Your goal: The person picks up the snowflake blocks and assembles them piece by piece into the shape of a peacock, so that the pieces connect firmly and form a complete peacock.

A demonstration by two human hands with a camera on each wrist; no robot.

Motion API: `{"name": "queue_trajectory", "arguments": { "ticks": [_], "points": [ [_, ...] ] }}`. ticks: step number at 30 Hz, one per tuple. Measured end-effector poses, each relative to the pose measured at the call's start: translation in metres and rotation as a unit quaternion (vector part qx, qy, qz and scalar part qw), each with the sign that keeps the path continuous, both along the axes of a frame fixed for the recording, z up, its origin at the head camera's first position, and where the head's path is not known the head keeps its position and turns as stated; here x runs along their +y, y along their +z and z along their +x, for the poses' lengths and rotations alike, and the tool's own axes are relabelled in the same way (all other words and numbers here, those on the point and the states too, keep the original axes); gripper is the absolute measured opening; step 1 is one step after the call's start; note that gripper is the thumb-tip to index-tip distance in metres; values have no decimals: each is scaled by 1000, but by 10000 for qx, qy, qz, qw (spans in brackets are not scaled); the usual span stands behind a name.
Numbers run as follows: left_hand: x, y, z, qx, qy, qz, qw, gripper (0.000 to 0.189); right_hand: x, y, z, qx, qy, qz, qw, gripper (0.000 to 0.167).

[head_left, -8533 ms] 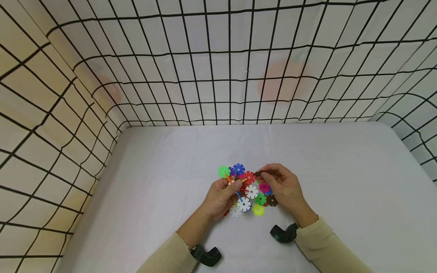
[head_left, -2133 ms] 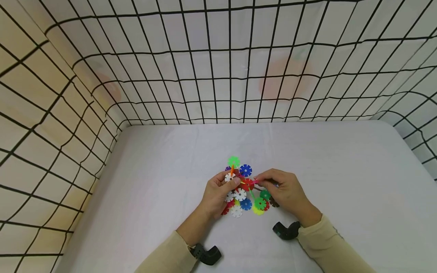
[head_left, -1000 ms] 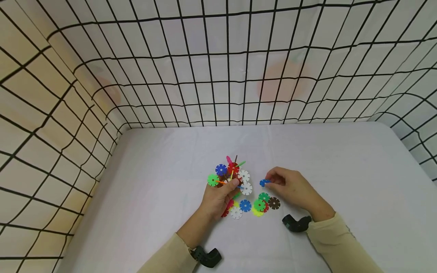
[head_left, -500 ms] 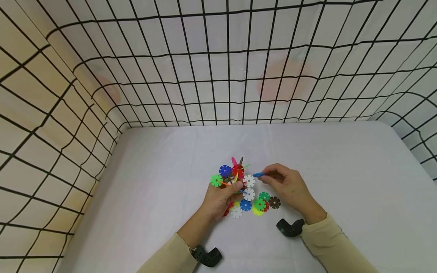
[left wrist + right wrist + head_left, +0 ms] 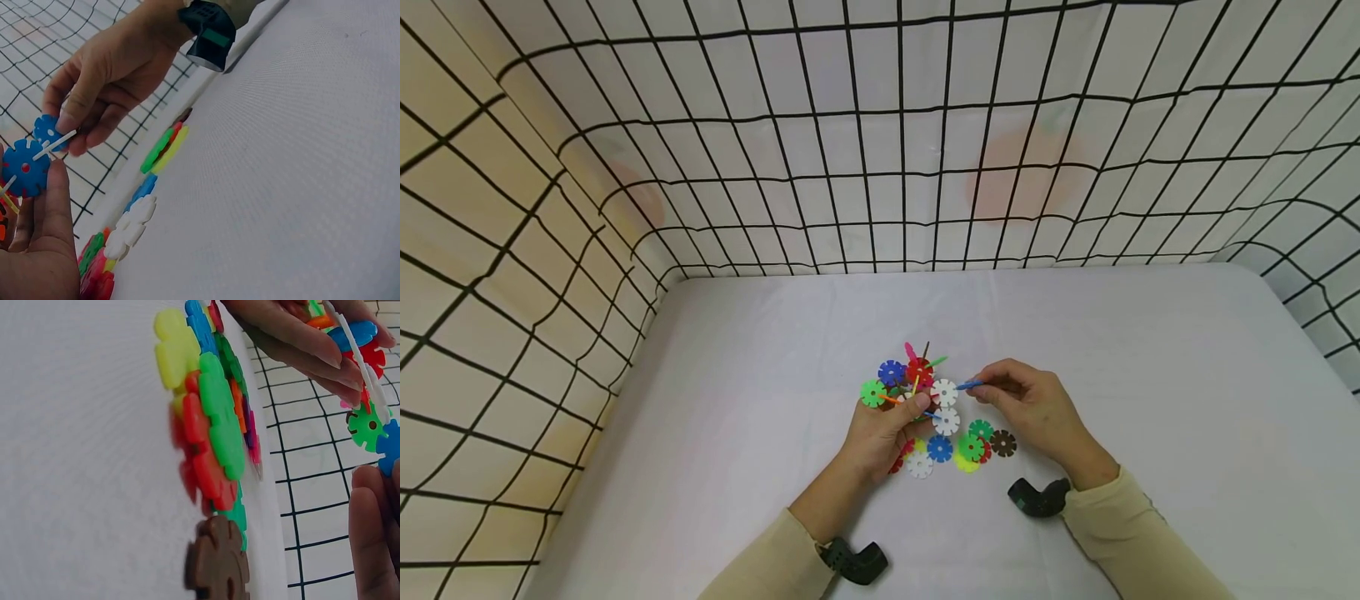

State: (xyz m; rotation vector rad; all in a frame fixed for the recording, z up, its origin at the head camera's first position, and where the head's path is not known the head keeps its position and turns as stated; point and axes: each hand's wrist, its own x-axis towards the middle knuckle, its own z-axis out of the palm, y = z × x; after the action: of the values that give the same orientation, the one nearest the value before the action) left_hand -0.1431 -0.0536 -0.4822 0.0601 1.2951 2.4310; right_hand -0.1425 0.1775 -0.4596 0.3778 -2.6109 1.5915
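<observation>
My left hand [image 5: 880, 437] grips a cluster of joined, notched plastic discs between thumb and fingers, above the table. A red disc [image 5: 920, 372] with pink, brown and green discs stuck in its edge stands at its top. Green, blue and white discs show around it. My right hand [image 5: 1033, 408] pinches a blue notched disc [image 5: 972, 385], seen edge-on, at the right side of an upper white disc [image 5: 944, 392]. In the left wrist view that blue disc [image 5: 47, 131] meets the white disc's edge [image 5: 62, 141]. Whether it is slotted in, I cannot tell. My left palm hides part of the cluster.
Loose discs lie below the hands on the white table [image 5: 737, 400]: a blue one [image 5: 940, 448], a white one [image 5: 919, 465], a brown one [image 5: 1003, 443], and overlapping green [image 5: 972, 447], red and yellow ones. Black wire mesh [image 5: 902, 142] stands behind and at the sides.
Pink, brown and green discs now sit in the red disc. The cluster has turned in my left hand. My right hand has brought the blue disc up and left to the white disc.
</observation>
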Motion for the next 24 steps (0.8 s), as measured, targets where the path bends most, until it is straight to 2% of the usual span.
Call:
{"name": "queue_trajectory", "arguments": {
  "ticks": [8,12,19,24],
  "points": [
    [0,0,1,15,-6,34,10000,36,0,-2,0,603,17,112,9981,10],
    [0,0,0,57,-24,-17,10000,37,-1,-2,1,734,56,168,9971,11],
    [0,1,0,16,-64,-175,9998,51,-3,-3,2,1027,10,112,9946,13],
    [0,0,0,-50,-21,-196,9998,50,-6,-5,2,1210,52,11,9926,16]
  ]
}}
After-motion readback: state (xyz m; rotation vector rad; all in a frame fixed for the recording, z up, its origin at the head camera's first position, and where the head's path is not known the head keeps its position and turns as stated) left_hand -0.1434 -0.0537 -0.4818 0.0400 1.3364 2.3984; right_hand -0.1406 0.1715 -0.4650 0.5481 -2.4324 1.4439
